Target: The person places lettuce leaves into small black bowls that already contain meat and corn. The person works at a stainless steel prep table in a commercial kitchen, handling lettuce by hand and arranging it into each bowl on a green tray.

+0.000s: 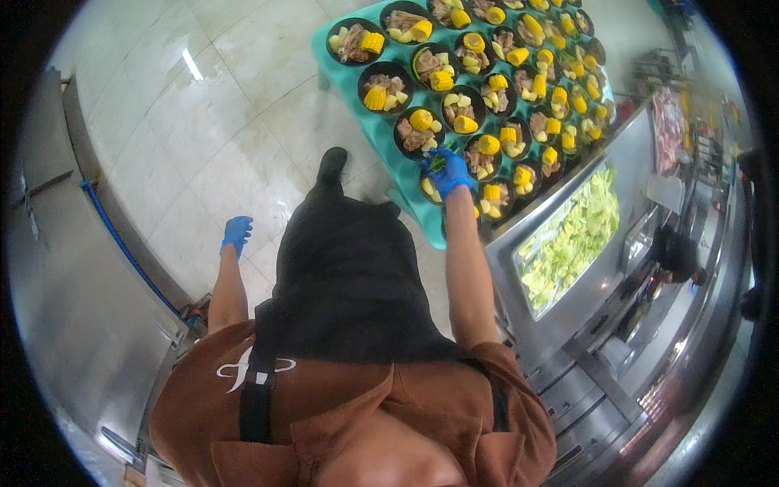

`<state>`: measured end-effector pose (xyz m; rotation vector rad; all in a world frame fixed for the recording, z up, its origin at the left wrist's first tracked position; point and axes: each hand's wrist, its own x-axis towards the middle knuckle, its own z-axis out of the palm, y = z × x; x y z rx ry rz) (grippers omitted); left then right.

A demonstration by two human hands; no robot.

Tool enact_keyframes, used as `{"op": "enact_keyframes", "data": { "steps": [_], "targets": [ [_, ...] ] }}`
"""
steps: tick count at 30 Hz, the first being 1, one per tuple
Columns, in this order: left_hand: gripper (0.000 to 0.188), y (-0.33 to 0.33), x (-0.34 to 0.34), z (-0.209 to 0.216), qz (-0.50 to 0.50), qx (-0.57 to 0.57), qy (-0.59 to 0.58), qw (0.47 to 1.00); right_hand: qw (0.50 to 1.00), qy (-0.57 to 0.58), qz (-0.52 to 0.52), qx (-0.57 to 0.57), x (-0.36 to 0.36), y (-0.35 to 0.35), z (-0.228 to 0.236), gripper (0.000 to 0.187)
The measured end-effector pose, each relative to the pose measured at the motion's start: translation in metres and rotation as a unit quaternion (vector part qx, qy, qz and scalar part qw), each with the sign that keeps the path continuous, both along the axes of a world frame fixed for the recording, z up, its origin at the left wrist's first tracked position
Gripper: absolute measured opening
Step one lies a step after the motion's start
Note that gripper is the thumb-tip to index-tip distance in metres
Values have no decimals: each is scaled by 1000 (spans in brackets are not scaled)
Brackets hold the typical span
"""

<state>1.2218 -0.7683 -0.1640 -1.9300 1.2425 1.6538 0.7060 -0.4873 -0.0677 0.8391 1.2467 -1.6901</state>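
Note:
My right hand (451, 174), in a blue glove, is closed on a small bunch of green leaves (438, 162) above a dark bowl at the near left edge of the teal table (365, 138). Rows of dark round bowls cover this table, each with chunks of meat (414, 135), yellow corn pieces (421, 120) and pale potato-like chunks. One bowl farther off shows a green strip along its rim. Away from the table, my left hand (237, 234), also blue-gloved, hangs over the floor with nothing in it and its fingers loosely apart.
To the right is a steel counter (519, 304) with a tray of chopped light green leaves (572, 235). Raw meat (669, 130) lies farther along it. Steel cabinets (73, 268) line the left, beside a pale tiled floor (211, 138). Another person (675, 252) is at the far right.

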Motion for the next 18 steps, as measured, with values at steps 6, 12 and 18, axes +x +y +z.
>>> {"op": "enact_keyframes", "data": {
  "steps": [6, 12, 18],
  "targets": [
    [24, -39, -74, 13, -77, -113, 96, 986, 996, 19, -60, 61, 8, -33, -4, 13],
    [25, -72, -183, 52, -167, -181, 197, 949, 993, 18, -95, 61, 8, -31, 0, 15],
    [23, -72, -254, 62, -273, -245, 286, 885, 991, 22, -105, 85, 9, -13, 0, 14]
  ]
}}
